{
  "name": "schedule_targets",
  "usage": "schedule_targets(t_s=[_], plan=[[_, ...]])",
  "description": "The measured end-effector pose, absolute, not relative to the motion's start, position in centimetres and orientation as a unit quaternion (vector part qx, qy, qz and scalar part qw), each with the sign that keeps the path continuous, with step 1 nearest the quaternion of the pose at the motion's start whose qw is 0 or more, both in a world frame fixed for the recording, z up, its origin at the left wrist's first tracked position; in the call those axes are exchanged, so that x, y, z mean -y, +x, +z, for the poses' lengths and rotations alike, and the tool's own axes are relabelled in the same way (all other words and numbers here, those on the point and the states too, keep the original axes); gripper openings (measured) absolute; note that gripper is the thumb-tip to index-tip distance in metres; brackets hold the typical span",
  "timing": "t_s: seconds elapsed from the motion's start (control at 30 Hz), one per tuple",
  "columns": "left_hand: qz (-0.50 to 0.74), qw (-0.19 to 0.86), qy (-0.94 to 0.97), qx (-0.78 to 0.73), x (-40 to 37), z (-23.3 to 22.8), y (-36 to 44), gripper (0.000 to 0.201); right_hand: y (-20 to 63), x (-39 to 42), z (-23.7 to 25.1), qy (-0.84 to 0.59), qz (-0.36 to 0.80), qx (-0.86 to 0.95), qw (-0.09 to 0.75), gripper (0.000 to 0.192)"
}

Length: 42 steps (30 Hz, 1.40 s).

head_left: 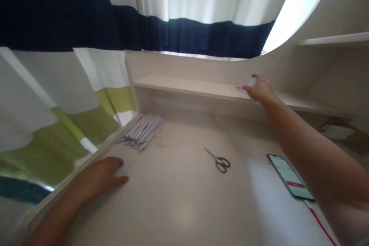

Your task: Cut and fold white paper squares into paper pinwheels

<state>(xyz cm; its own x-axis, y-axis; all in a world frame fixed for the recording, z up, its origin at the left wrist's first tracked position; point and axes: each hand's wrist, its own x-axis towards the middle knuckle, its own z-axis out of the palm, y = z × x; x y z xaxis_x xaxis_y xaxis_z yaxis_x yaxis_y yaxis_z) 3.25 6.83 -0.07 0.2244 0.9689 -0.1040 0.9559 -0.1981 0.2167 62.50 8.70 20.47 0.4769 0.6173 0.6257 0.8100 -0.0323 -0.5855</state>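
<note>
My left hand [107, 173] lies flat on the desk [178, 200] near its left edge, fingers slightly spread, holding nothing. Just beyond it sits a pile of folded paper strips [142, 130]. My right hand [259, 89] reaches out to the low shelf [187, 84] at the back of the desk. Its fingers touch a small pale object [243, 88] on the shelf; whether they grip it is unclear. Scissors [220, 160] with grey handles lie shut in the middle of the desk, between both arms.
A smartphone [290, 177] with a lit screen lies at the right, a red cable [318, 221] running from it. Small paper scraps [161, 143] lie beside the strips. A striped curtain [86, 27] hangs behind and left. More shelves [331, 40] rise at right.
</note>
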Motion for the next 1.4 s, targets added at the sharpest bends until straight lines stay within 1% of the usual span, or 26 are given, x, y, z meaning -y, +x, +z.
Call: schedule_targets(t_s=[0.03, 0.07, 0.13, 0.2, 0.3, 0.37, 0.47, 0.63, 0.77, 0.93, 0.97, 1.03, 1.1, 1.17, 1.2, 1.23, 1.27, 1.3, 1.33, 1.4], plan=[[0.017, 0.115, 0.779, -0.617, -6.3, 0.5, 3.4, 0.070, 61.4, -8.0, 19.8, -0.712, -0.116, 0.498, 0.481, 0.059], [0.005, 0.110, 0.781, -0.615, -5.9, 1.0, 3.5, 0.068, 59.9, -7.4, 18.8, -0.706, -0.129, 0.509, 0.476, 0.053], [-0.015, 0.092, 0.783, -0.615, -5.2, 1.8, 3.5, 0.062, 56.0, -6.0, 16.1, -0.692, -0.114, 0.538, 0.467, 0.042], [-0.008, 0.085, 0.790, -0.607, -4.8, 2.3, 3.4, 0.057, 50.9, -4.5, 12.4, -0.668, -0.053, 0.589, 0.451, 0.031], [0.017, 0.099, 0.790, -0.605, -4.7, 2.4, 2.8, 0.047, 42.7, -1.6, 6.4, -0.615, 0.079, 0.664, 0.418, 0.021], [0.033, 0.106, 0.797, -0.593, -4.8, 2.3, 2.4, 0.040, 38.3, 0.4, 3.0, -0.577, 0.143, 0.702, 0.392, 0.017], [0.040, 0.116, 0.796, -0.593, -4.8, 2.3, 2.0, 0.033, 34.5, 2.9, -0.5, -0.563, 0.191, 0.717, 0.365, 0.016], [0.050, 0.109, 0.807, -0.579, -4.2, 2.7, 2.1, 0.026, 34.1, 5.4, -2.7, -0.587, 0.213, 0.688, 0.370, 0.015], [0.055, 0.094, 0.799, -0.591, -3.5, 3.1, 2.3, 0.018, 35.3, 6.5, -2.8, -0.602, 0.213, 0.676, 0.369, 0.016], [0.076, 0.059, 0.776, -0.624, -1.3, 3.7, 1.6, 0.027, 36.0, 7.3, -2.4, -0.604, 0.238, 0.667, 0.365, 0.017], [0.089, 0.046, 0.770, -0.630, -0.6, 4.0, 1.6, 0.029, 36.0, 7.4, -2.2, -0.599, 0.250, 0.664, 0.372, 0.018], [0.181, -0.014, 0.775, -0.606, 0.7, 5.1, 2.3, 0.030, 36.0, 7.6, -0.9, -0.585, 0.281, 0.646, 0.402, 0.021], [0.295, -0.082, 0.786, -0.537, 1.9, 6.8, 4.3, 0.027, 36.2, 7.8, 1.5, -0.548, 0.334, 0.615, 0.457, 0.039], [0.398, -0.107, 0.810, -0.417, 2.6, 8.9, 7.4, 0.020, 36.9, 8.1, 4.9, -0.498, 0.401, 0.579, 0.507, 0.069], [0.429, -0.118, 0.829, -0.340, 2.9, 10.0, 9.2, 0.016, 37.5, 8.4, 6.9, -0.467, 0.430, 0.570, 0.522, 0.084], [0.447, -0.130, 0.842, -0.273, 3.0, 11.1, 11.2, 0.013, 38.3, 8.8, 8.8, -0.441, 0.448, 0.571, 0.528, 0.090], [0.468, -0.141, 0.845, -0.217, 3.2, 12.1, 13.1, 0.011, 39.3, 9.3, 10.6, -0.420, 0.453, 0.580, 0.532, 0.087], [0.487, -0.147, 0.843, -0.176, 3.2, 13.1, 15.0, 0.012, 40.4, 9.9, 12.2, -0.408, 0.445, 0.594, 0.531, 0.075], [0.501, -0.148, 0.841, -0.142, 3.3, 13.9, 16.8, 0.015, 41.5, 10.7, 13.6, -0.405, 0.416, 0.605, 0.546, 0.057], [0.545, -0.148, 0.822, -0.074, 3.6, 15.3, 19.9, 0.019, 43.6, 12.3, 15.5, -0.406, 0.334, 0.607, 0.596, 0.031]])
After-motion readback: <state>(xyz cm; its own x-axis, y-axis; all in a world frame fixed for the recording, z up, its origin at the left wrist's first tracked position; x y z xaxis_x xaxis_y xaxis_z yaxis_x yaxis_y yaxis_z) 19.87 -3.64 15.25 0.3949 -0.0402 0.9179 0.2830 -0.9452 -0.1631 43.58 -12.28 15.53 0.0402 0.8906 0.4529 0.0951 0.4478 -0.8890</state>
